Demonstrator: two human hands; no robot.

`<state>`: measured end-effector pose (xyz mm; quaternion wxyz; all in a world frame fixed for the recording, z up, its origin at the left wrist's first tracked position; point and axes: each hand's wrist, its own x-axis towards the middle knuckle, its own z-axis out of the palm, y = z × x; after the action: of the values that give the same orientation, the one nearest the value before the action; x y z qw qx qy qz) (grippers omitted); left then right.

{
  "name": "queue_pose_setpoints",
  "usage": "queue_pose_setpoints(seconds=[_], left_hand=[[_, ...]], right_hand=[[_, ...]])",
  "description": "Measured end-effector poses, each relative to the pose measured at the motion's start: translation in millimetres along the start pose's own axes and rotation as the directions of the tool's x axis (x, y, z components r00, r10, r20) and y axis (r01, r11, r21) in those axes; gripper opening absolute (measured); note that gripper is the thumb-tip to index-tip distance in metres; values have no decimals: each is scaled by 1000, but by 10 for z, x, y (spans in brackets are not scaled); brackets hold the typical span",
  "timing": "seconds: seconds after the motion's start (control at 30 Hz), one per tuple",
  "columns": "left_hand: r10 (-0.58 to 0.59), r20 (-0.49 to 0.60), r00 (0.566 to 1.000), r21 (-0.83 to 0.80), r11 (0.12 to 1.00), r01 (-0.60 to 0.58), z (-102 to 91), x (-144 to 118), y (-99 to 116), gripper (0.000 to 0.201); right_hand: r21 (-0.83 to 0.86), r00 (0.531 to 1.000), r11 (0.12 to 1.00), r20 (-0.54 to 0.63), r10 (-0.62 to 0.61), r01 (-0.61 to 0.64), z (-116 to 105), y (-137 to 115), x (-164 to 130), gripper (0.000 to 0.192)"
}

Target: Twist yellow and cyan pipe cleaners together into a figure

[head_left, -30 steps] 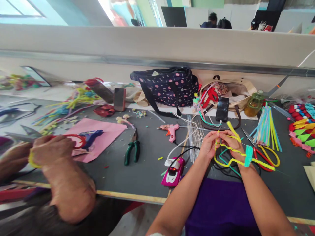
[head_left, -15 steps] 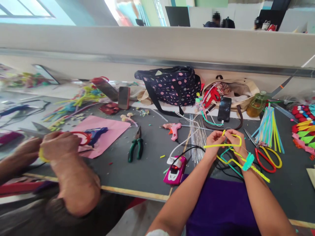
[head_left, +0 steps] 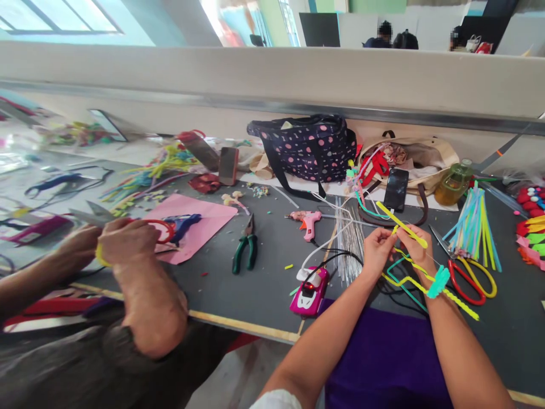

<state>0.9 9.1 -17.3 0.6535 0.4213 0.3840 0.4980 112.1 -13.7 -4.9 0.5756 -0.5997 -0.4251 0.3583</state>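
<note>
Pinching a fuzzy yellow stick (head_left: 401, 222) with left hand (head_left: 377, 250) and right hand (head_left: 419, 253). Slants from beside the right hand, up and away leftward.

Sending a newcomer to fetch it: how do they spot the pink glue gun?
Find the navy spotted bag at the back of the grey table. In front of it, right of the green-handled pliers, lies the glue gun. Its pink pistol shape sets it apart.

yellow pipe cleaner (head_left: 401, 223), navy bag (head_left: 303, 149) with pink dots, pink glue gun (head_left: 312, 220), green-handled pliers (head_left: 246, 248)
</note>
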Motion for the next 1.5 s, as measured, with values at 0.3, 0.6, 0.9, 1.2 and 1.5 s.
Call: queue_pose_setpoints(seconds=[0.3, 0.6, 0.9, 1.2, 1.5], left_hand=[[46, -31, 998, 89, 995, -43, -32, 34, -43, 24], [-56, 33, 998, -48, 997, 57, -32, 28, -43, 28], [-206, 85, 975, -205, 954, 220, -21, 23, 56, 28], [-303, 187, 934, -260, 902, 345, -96, 100, -26, 29], [-277, 201, 939, -340, 880, 332, -23, 31, 87, 28]], right_hand=[[24, 1000, 1000, 27, -10, 9, 13, -104, -42, 27], [18, 999, 999, 13, -51, 50, 8, -75, -32, 25], [58, 999, 998, 1, -34, 34, 29, -54, 25, 23], [137, 999, 990, 16, -30, 27, 22, -2, 48, 23], [126, 999, 992, 42, -35, 29, -1, -35, 37, 22]])
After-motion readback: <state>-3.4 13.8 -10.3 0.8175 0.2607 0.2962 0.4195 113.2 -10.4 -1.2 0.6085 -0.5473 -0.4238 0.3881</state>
